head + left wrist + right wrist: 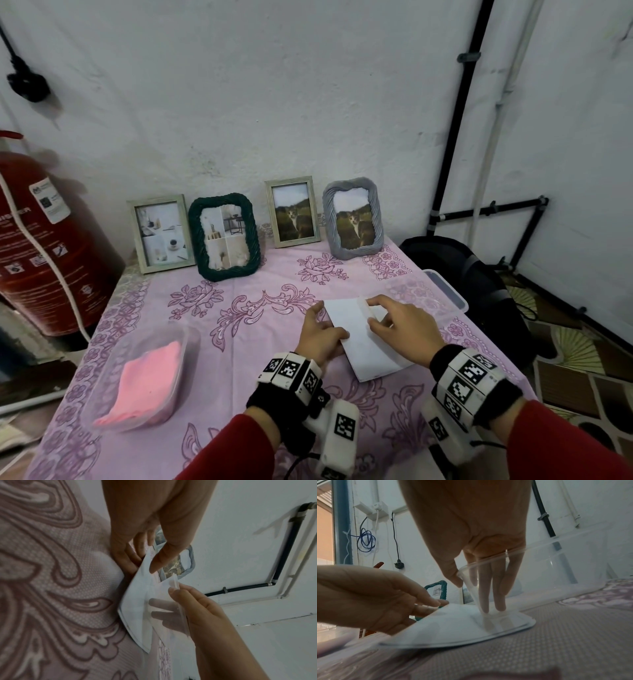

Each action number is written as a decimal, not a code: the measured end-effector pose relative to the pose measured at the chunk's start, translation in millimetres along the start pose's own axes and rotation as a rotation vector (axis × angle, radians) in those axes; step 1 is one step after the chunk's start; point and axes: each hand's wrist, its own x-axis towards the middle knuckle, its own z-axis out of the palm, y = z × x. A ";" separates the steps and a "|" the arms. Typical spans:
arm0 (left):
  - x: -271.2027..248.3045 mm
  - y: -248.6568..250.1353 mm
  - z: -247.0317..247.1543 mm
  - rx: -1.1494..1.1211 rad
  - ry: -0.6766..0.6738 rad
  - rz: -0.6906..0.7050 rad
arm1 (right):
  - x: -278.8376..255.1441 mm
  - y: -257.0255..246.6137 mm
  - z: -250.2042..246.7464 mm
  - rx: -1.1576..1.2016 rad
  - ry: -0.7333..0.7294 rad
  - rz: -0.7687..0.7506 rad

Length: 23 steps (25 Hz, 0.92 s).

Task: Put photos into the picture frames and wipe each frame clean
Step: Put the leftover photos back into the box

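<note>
White plastered walls are backing a desk [239, 342] covered with a pink floral cloth. Along its far edge, from 10 to 1 o'clock, four picture frames are standing upright: a pale wooden frame [161, 234] with an interior collage, a dark green rope frame [224, 237] just beside it, a second pale wooden frame [293, 211] showing a cat, and a grey rope frame [352, 218] showing the same cat.

At 4 o'clock of the desk centre, a white sheet inside a clear sleeve [363, 337] is lying flat on the cloth. The left hand [320, 334] is holding the sleeve's left edge, thumb on top and fingers beneath, a narrow grip. The right hand [404, 329] is pinching the sleeve's open flap between thumb and forefinger; in the right wrist view its other fingers [498, 588] are reaching inside the clear plastic, touching the white sheet. Whether the sheet is a photo lying face down cannot be told.

At 8 o'clock, a clear plastic tub [144, 373] is holding a folded pink cloth [147, 383]. A second clear container [445, 291] is sitting at the desk's right edge, at 3 o'clock. A red fire extinguisher [41, 246] is standing left of the desk, at 9 o'clock.
</note>
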 end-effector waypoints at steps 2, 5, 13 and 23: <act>-1.6 -3.2 1.5 0.066 -0.024 0.069 | -0.6 1.4 -0.1 0.020 -0.006 -0.002; -5.7 -8.0 3.8 0.058 -0.046 0.109 | -0.9 2.8 0.6 0.030 -0.002 0.000; -2.9 -2.2 -14.1 0.049 0.019 0.174 | 0.0 2.4 -2.8 0.110 0.005 0.045; -12.3 35.2 -60.0 0.092 0.103 0.349 | 6.7 -16.2 -3.4 0.378 0.206 0.018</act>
